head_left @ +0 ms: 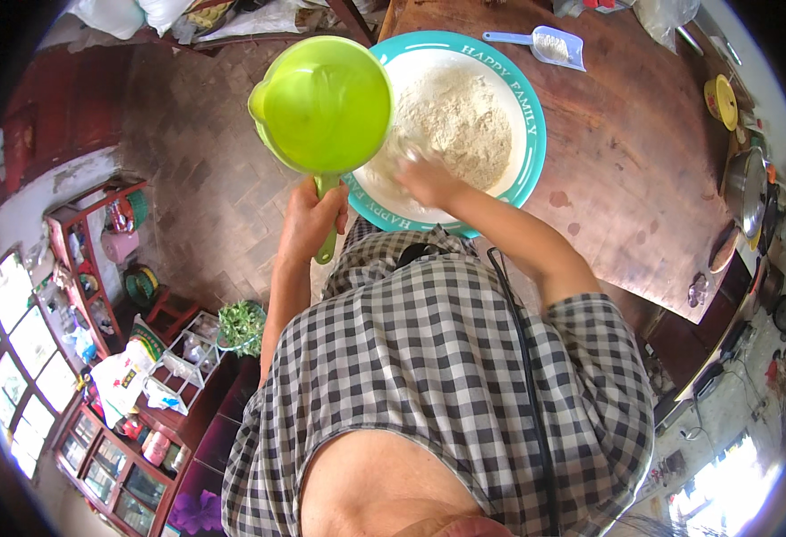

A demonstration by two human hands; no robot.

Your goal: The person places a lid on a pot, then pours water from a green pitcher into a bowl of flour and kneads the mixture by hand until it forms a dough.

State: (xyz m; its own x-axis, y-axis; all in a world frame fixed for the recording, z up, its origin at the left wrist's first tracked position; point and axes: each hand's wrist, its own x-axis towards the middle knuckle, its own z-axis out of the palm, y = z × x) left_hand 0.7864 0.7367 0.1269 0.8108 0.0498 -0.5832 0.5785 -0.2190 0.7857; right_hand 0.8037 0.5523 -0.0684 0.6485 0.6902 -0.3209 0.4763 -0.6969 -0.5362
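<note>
My left hand [312, 215] grips the handle of a bright green plastic water dipper [326, 101]. The dipper's cup hangs over the left rim of a wide basin [535, 134], white inside with a teal lettered rim. Whether liquid lies in the cup is hard to tell. Pale flour [476, 127], partly in crumbly clumps, covers the basin's bottom. My right hand [426, 178] is down in the flour on the basin's near left side. Its fingers are blurred by motion, so their grip cannot be made out.
The basin sits at the left edge of a wooden table [634, 148]. Behind it lies a blue plastic scoop [557, 47] with flour. A yellow bowl [721, 101] and a metal pot [748, 191] stand far right. A basket of green leaves [242, 327] is at my left.
</note>
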